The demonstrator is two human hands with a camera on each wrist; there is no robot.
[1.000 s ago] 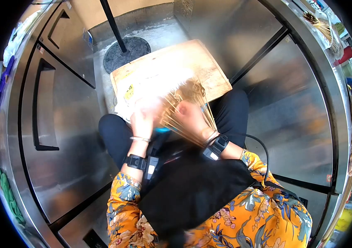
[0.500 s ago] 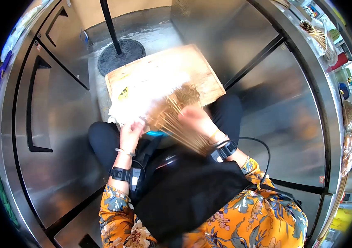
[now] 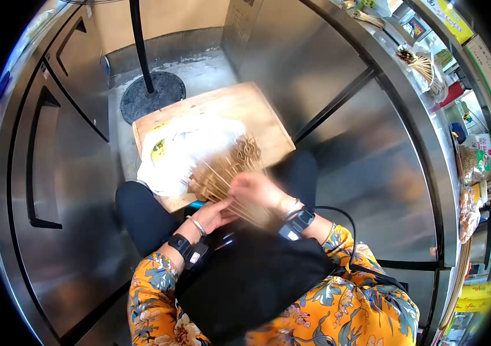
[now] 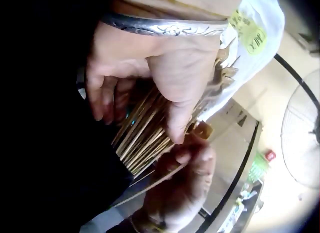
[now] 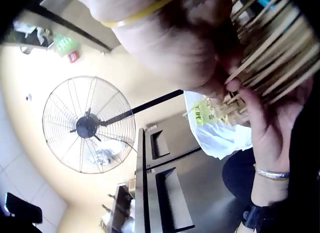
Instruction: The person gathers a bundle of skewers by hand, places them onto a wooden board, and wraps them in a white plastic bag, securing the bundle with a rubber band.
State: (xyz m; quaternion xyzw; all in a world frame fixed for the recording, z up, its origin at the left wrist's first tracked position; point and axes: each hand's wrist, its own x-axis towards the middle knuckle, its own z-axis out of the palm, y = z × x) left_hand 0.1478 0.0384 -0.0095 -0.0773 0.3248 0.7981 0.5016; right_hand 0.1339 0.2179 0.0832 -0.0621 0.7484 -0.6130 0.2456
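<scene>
A bundle of thin wooden skewers (image 4: 145, 138) lies slanting over the lap, with brown folded strips of food (image 3: 246, 151) on the far ends. My left hand (image 3: 213, 216) grips the bundle near its bare ends, thumb across the top and fingers curled under it in the left wrist view. Close beside it, my right hand (image 3: 254, 189) pinches a single skewer (image 4: 159, 181) between thumb and fingers. A white plastic bag (image 5: 225, 138) with a yellow label lies just beyond the skewers, partly hidden by the food.
The bag rests on a wooden board (image 3: 268, 115) in front of the knees. A bit of blue (image 3: 197, 204) shows under the board's near edge. Steel cabinets (image 3: 366, 167) stand close on both sides. Behind the board is a fan's round black base (image 3: 162, 92).
My left hand has moved from beside the bag, rightward and nearer the body, onto the skewers. My right hand stays over the bundle. The head view has shifted.
</scene>
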